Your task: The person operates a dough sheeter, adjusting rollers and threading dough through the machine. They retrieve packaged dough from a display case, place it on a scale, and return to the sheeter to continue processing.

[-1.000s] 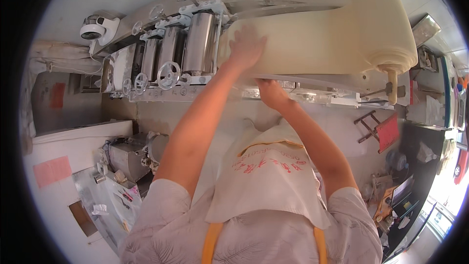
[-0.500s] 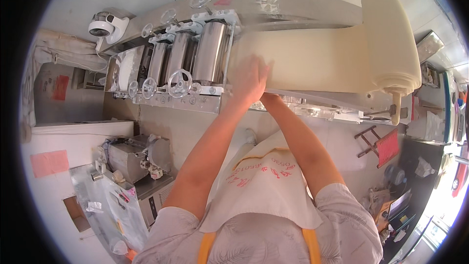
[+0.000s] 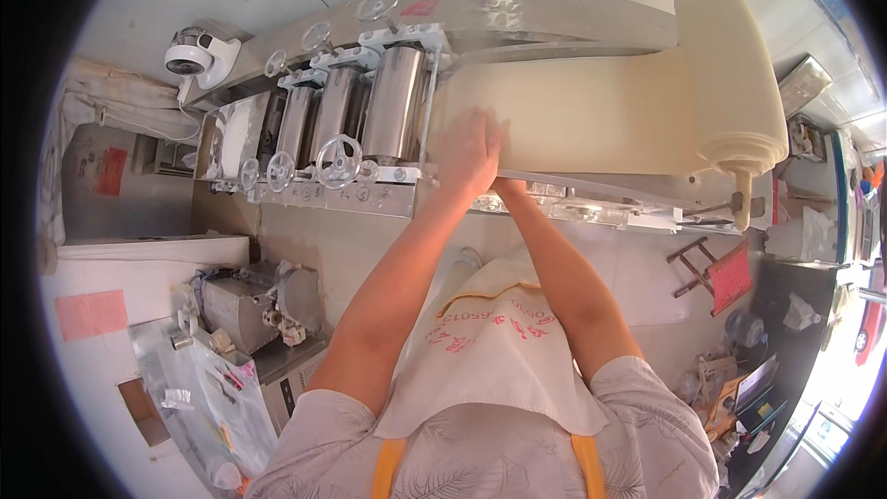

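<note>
The left hand [image 3: 468, 150] lies flat with its fingers spread on a wide, smooth, pale yellow sheet of dough [image 3: 573, 120], pressing on it without any grip around it, close to the shiny round metal rollers [image 3: 390, 103] of the long grey dough machine [image 3: 554, 32]. The right hand is tucked under the left one at the machine's front edge, so I cannot tell if its grip is open or closed. The dough sheet stretches flat across the machine from the rollers to a big, thick roll of dough [image 3: 730, 74] wound on a rod at the far right end, and small round hand wheels [image 3: 338, 160] sit in front of the rollers.
</note>
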Motion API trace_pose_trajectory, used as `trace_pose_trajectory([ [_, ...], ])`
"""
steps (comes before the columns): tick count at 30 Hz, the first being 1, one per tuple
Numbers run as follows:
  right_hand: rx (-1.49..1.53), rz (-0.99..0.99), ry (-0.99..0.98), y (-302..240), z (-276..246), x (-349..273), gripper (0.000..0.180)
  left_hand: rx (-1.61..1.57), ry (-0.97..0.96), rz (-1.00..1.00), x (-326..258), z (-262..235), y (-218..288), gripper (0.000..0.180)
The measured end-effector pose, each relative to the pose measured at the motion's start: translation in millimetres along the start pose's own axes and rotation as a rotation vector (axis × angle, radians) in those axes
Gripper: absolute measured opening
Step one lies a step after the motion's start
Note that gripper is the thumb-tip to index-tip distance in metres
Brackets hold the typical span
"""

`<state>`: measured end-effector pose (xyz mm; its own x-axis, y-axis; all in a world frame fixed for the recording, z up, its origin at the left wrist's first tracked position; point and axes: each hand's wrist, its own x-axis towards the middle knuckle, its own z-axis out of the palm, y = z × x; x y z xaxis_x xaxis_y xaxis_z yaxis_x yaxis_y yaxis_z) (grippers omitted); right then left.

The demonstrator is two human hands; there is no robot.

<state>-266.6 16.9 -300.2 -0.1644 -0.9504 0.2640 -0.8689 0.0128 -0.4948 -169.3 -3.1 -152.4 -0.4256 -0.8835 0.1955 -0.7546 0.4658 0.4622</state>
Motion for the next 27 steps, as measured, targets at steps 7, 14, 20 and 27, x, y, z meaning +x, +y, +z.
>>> trace_pose_trajectory([
  [7,1.203,0.640,-0.013,-23,-32,10,0.054,-0.004,-0.064,-0.013,3,-8,6,0.050],
  [14,2.090,0.842,-0.062,-43,-89,-16,0.043,-0.005,-0.162,0.026,11,-52,11,0.040],
  [20,2.086,1.015,-0.185,-71,-139,-69,0.040,-0.036,0.019,0.418,-14,-115,-41,0.017],
  [27,2.121,0.740,-0.339,-86,-221,-66,0.049,-0.069,-0.056,0.394,-18,-112,-51,0.011],
])
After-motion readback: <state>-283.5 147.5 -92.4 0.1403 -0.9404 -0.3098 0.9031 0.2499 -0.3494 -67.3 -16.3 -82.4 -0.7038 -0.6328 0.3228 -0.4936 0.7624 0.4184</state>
